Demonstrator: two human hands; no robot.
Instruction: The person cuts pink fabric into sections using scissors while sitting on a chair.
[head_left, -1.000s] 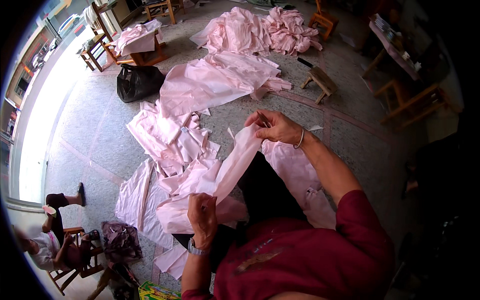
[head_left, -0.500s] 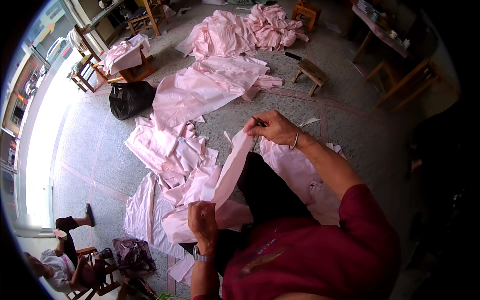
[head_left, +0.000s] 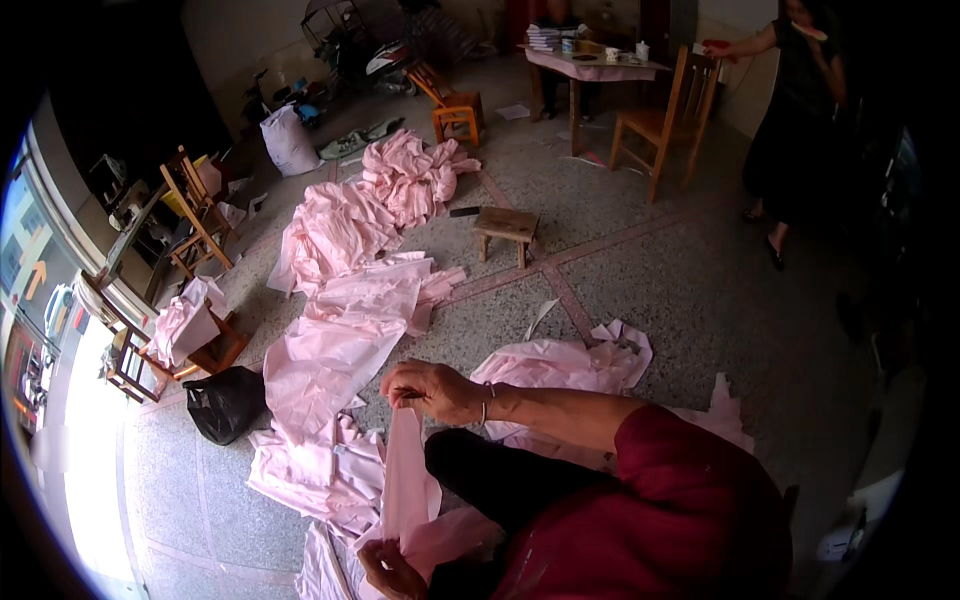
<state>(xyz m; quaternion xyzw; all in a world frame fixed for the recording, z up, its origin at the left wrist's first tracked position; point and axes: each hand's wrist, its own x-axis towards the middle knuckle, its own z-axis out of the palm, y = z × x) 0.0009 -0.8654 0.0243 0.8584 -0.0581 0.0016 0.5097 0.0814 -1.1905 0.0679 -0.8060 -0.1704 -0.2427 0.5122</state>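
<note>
Cloth (head_left: 405,475), pale pink, stretches just left of our black-clad knee (head_left: 465,465): our left hand (head_left: 392,568) grasps its near end, our right hand (head_left: 438,392) pinches its far end. Beyond, we see a black bag (head_left: 225,405), low wooden stool (head_left: 507,225), crumpled pink pile (head_left: 410,175) and, farthest, a draped table (head_left: 590,66).

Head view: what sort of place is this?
Probably an informal cloth workshop, though this is a judgement: long heaps of crumpled pale pink cloth spread over the speckled grey stone-like floor, with a low brown wooden stool beside them.

Wooden stool (head_left: 508,223), black bag (head_left: 226,404), perhaps a scooter (head_left: 388,60)
</note>
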